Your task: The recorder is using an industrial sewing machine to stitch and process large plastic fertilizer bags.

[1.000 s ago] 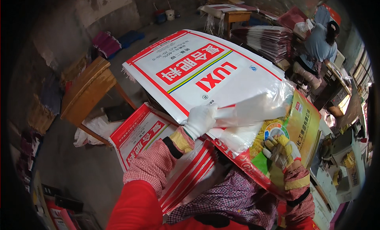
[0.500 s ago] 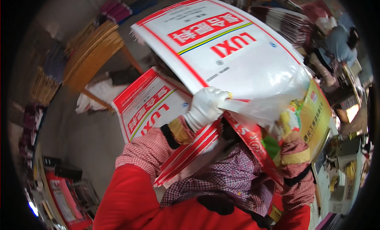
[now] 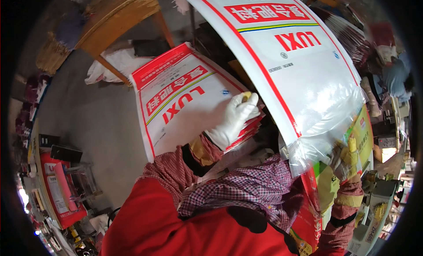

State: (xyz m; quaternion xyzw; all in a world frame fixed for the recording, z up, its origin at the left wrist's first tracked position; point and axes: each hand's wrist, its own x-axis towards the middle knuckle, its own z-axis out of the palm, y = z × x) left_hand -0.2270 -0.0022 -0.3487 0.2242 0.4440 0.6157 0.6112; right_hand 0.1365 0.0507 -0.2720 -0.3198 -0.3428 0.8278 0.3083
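Observation:
My left hand (image 3: 235,119), in a white glove, lies on a stack of flat white sacks with red borders (image 3: 180,101); its fingers curl over the stack's right edge. My right hand (image 3: 350,153), in a yellow glove, grips the lower corner of a large white sack (image 3: 286,48) raised overhead. A clear plastic liner (image 3: 328,115) hangs out of that sack's mouth and partly veils the right hand. Green and yellow printed sacks (image 3: 365,132) show behind the liner.
A wooden table (image 3: 119,22) stands at the upper left, with a crumpled white bag (image 3: 110,64) under it. Grey concrete floor (image 3: 97,123) spreads to the left. A red and white box (image 3: 61,190) sits at the lower left. Another person (image 3: 396,75) works at the right.
My left hand let go of the raised sack's edge and dropped onto the stack below. The raised sack swung higher and to the right, still held by my right hand.

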